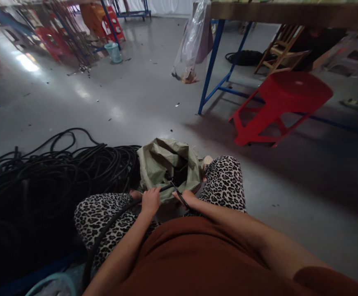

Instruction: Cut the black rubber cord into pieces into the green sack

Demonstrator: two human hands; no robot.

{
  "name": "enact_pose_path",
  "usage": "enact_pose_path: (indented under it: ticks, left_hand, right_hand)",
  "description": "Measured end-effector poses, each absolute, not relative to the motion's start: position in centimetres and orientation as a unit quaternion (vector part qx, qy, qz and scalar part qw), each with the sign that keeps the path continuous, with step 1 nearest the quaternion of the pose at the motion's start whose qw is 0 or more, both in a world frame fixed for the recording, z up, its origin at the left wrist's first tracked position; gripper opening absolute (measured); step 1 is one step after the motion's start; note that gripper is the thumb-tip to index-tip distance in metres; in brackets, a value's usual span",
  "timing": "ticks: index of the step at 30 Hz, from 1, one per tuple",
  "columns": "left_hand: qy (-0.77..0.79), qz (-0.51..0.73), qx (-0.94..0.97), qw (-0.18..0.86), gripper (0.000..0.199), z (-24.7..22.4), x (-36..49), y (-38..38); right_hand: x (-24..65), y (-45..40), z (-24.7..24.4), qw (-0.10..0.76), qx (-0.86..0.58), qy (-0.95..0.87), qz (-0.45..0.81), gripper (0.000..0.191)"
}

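Note:
My left hand (150,202) is closed around a thick black rubber hose (111,222). The hose runs up over my left leg, and its end points toward the sack's mouth. In my right hand (189,198) is a pair of scissors (182,199) with dark handles; their blades are at the end of the hose. Whether the blades touch it is too small to tell. Below and beyond both hands, an olive woven sack (149,164) stands between my legs with its mouth spread. Dark pieces lie inside it, hard to make out.
A big heap of black hose (105,164) covers the floor at left. At lower left stands a light blue basket (47,283). A red stool (296,92) is tipped against a blue-legged table (211,65) at right. From that table hangs a clear plastic bag (189,51).

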State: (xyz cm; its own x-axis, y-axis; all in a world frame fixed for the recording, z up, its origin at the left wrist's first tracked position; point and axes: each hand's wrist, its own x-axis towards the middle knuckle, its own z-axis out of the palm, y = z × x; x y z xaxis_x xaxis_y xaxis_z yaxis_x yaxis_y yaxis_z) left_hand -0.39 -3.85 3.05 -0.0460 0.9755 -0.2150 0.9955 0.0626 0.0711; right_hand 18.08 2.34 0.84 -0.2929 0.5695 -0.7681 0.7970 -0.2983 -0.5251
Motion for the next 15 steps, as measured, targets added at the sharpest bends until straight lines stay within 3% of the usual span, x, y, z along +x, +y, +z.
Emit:
enact_pose_path:
  ticks: [15]
  left_hand:
    - [0.735,-0.039,0.664,0.127,0.035,2.6,-0.7,-3.8]
  right_hand:
    - [18.4,2.1,-0.4,0.104,0.599,0.528,-0.593,0.057]
